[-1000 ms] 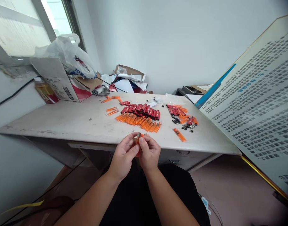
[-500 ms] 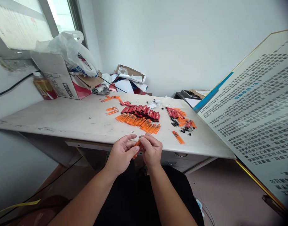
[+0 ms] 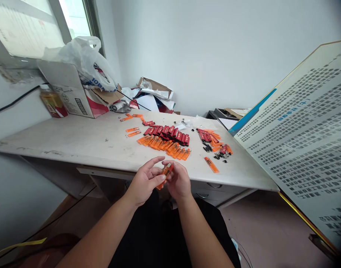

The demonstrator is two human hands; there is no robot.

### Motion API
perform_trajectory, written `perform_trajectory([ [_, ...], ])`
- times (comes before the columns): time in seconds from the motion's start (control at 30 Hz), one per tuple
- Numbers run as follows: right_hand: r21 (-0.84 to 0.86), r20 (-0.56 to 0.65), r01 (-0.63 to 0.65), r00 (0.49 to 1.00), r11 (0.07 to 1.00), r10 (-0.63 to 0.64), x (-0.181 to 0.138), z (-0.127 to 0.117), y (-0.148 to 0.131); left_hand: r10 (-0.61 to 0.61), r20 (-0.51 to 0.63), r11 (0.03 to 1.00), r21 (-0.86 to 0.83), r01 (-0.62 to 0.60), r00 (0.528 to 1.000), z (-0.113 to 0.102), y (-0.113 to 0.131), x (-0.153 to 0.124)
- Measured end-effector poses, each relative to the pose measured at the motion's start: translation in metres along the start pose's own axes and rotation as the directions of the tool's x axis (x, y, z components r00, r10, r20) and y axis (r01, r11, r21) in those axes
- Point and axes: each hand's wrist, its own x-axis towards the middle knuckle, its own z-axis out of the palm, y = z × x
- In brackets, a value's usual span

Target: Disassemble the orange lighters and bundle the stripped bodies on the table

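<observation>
An orange lighter is tilted between my hands just in front of the table's near edge, its metal-topped end showing. My left hand grips its lower part between thumb and fingers. On the other side, my right hand has its curled fingers at the upper end; part of its grip is hidden behind the lighter. Beyond my hands lies a row of orange lighters against a pile of red, printed pieces. A single orange lighter rests right of my hands.
On the white table, red and orange pieces and small black and metal parts lie to the right. A carton, bottle and plastic bag stand back left. A large printed board leans at right.
My right thumb has moved off the lighter's top, and more of the lighter's upper end now shows. My left hand keeps its grip in nearly the same place.
</observation>
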Motion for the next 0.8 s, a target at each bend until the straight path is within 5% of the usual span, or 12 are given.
perform_trajectory([
  [0.3, -0.078, -0.127, 0.060, 0.990, 0.995, -0.069, 0.005, -0.008, -0.003, -0.001, 0.061, 1.000, 0.024, -0.001, 0.998, 0.002, -0.004, 0.010],
  [0.57, 0.018, 0.080, -0.056, 0.995, 0.998, 0.054, 0.007, -0.020, -0.011, -0.017, 0.131, 1.000, 0.018, 0.014, 0.991, 0.007, 0.000, 0.012],
  [0.8, 0.048, 0.109, -0.071, 0.992, 0.996, 0.065, 0.008, -0.021, -0.009, -0.008, 0.105, 0.999, 0.047, 0.003, 0.994, 0.005, -0.006, 0.013],
])
